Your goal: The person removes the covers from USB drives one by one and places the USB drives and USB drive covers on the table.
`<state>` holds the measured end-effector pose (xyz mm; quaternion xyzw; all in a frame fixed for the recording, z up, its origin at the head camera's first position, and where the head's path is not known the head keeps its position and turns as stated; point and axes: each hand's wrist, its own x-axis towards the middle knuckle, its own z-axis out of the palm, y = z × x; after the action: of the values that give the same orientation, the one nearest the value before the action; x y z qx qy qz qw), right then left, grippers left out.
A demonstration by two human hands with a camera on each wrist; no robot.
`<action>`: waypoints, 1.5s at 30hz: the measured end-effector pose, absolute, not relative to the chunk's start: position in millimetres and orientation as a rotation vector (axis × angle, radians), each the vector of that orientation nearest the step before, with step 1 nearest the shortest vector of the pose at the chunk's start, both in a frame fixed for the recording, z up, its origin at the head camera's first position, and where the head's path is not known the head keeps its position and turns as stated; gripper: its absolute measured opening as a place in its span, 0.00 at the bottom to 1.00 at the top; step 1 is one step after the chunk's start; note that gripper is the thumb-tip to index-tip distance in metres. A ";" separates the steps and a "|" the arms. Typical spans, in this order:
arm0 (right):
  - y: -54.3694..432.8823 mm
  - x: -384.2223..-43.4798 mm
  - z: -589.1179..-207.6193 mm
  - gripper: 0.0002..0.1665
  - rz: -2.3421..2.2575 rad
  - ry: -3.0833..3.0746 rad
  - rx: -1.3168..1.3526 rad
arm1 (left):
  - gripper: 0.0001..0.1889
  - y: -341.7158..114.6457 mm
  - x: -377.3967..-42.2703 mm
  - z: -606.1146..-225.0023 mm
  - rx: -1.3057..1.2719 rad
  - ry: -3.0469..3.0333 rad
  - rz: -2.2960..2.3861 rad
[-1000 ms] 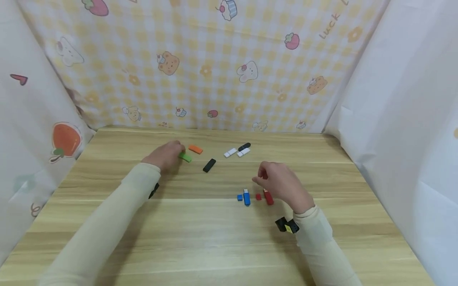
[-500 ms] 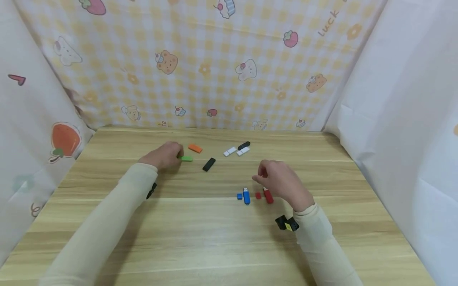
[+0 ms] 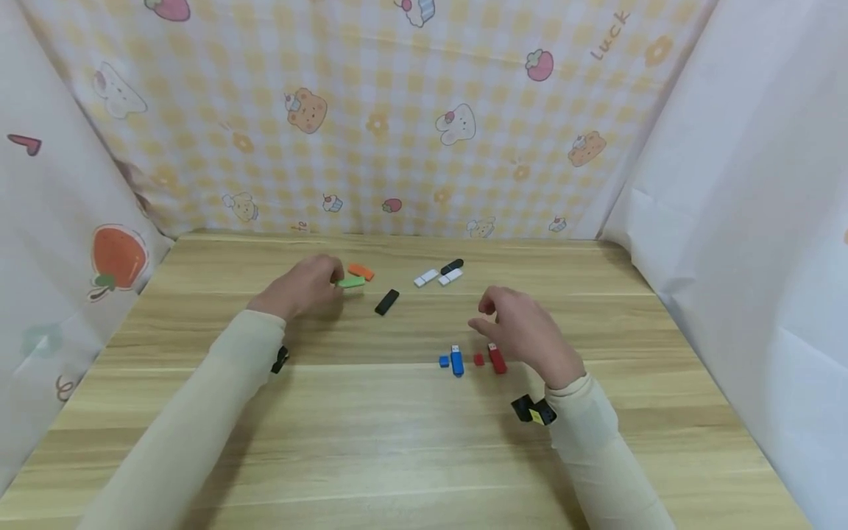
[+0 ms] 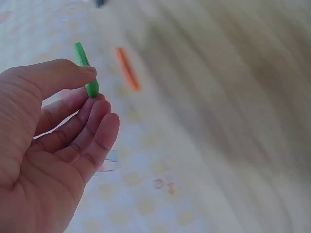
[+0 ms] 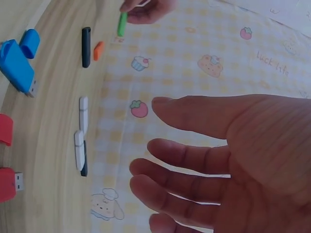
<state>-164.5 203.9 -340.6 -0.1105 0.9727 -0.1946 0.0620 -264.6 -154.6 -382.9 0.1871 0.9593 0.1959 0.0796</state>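
Observation:
My left hand pinches a green USB stick between thumb and fingers, lifted off the table; in the left wrist view the thumb lies across the green stick. Just behind it lies an orange USB stick. My right hand hovers with fingers apart and nothing between them, as the right wrist view also shows. Under and in front of that hand lie an uncapped red USB stick and its red cap. Left of these are an uncapped blue USB stick and a blue cap.
A black USB stick lies mid-table. Farther back are two white USB sticks, one left and one right, the latter beside a dark stick. A checked cloth stands behind the wooden table.
The green stick has come up off the table in my left hand and moved slightly away and right. My right hand has spread its thumb and fingers a little, staying nearly in place.

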 end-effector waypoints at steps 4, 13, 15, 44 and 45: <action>200.9 -163.9 -336.1 0.23 -0.606 2.985 -0.366 | 0.10 -146.0 -253.2 -372.2 0.637 2.936 0.616; 190.2 -162.6 -318.7 0.33 -0.680 3.085 -0.451 | 0.11 -120.6 -222.7 -355.5 0.805 3.017 0.781; 182.7 -163.5 -313.2 0.34 -0.698 3.085 -0.484 | 0.10 -115.4 -216.4 -353.1 0.846 3.040 0.824; 144.0 -169.5 -320.6 0.26 -0.714 3.086 -0.979 | 0.07 -87.3 -168.8 -351.6 1.382 3.202 0.951; 143.5 -169.4 -321.9 0.26 -0.690 3.086 -0.994 | 0.08 -87.5 -167.9 -351.4 1.379 3.210 0.936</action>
<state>-169.4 143.5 -321.9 -0.2988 0.9275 -0.2075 -0.0863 -167.9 -87.5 -351.4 0.3706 0.8625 0.2515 -0.2357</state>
